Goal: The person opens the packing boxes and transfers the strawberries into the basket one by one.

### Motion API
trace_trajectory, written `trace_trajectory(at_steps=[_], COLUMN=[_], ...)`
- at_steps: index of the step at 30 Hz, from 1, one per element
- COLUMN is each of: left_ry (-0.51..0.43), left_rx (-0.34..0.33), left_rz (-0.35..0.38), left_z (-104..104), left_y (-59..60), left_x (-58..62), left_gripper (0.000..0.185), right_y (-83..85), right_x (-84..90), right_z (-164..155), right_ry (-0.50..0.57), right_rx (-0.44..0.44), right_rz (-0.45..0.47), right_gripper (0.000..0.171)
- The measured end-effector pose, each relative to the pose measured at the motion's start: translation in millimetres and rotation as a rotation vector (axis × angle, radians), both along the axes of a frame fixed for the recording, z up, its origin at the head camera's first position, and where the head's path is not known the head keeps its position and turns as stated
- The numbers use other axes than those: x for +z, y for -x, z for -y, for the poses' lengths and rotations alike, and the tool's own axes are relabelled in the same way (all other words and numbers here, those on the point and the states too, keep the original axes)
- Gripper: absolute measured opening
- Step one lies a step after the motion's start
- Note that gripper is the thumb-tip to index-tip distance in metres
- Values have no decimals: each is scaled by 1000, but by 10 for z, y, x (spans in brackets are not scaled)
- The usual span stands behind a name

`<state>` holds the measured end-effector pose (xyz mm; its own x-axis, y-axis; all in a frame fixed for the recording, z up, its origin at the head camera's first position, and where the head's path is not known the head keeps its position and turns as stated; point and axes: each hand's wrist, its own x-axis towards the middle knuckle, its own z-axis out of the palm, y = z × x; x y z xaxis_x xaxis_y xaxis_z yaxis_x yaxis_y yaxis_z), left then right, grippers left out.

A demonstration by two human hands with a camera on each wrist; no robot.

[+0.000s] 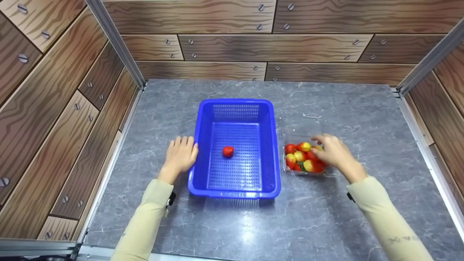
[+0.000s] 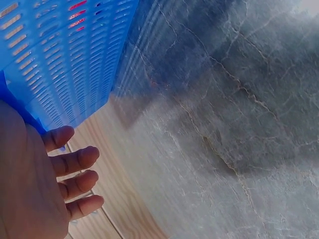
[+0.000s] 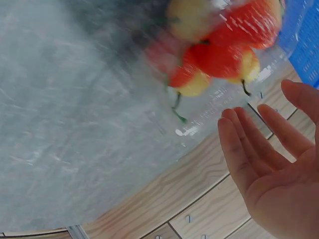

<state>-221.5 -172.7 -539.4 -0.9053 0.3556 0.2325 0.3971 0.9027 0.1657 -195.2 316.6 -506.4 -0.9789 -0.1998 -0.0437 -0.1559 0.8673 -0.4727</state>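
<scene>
Resting flat on the grey table (image 1: 224, 224), left hand (image 1: 180, 155), fingers straight and together, thumb edge touching the left wall of the blue basket (image 1: 203, 145); holding nothing. Seen again from the left wrist: same hand (image 2: 35, 184), fingers (image 2: 75, 160) loosely spread and straight, slotted basket wall (image 2: 65, 55) just beside them, marble-look surface (image 2: 224, 129) filling the rest. Sitting alone on the perforated basket floor, a little left of centre, one red strawberry (image 1: 228, 151), well apart from both hands. Standing just right of the basket, near but seemingly not touching it, a clear tray (image 1: 301, 127) with its front half packed with red-and-yellow strawberries (image 1: 299, 157). Hovering over the tray's right side, right hand (image 1: 335, 152), fingers gently bent, tips down among the fruit; cannot tell from the head view whether anything is pinched. From the right wrist, though, palm open and upturned (image 3: 274, 164), fingers (image 3: 239, 144) straight and side by side, nothing between them, blurred fruit (image 3: 219, 55) and clear tray edge (image 3: 219, 112) just beyond the fingertips, a corner of blue basket (image 3: 305, 45) at the far right. Framing it all, wood-print panels (image 1: 232, 47) at the back and both sides, pale sleeves (image 1: 145, 221) reaching in from the bottom edge.
</scene>
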Motion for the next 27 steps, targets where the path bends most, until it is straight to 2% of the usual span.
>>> trace_trajectory(at_steps=[8,14,18,27], left_ry=[8,5,1,13], left_rx=[10,17,14,19], left_rz=[27,22,21,31], left_z=[11,14,9,2], left_y=[1,-1,6,28], left_x=[-15,-14,-14,-8], left_gripper=[29,28,28,29], right_y=[-178,-264,-310,-303], right_x=[-164,-230,-266,-251], right_z=[-15,14,40,66], right_ry=[56,84,77,58], right_rx=[11,112,146,145], right_rz=[-86,-85,-83,-34], right_gripper=[30,19,23,30])
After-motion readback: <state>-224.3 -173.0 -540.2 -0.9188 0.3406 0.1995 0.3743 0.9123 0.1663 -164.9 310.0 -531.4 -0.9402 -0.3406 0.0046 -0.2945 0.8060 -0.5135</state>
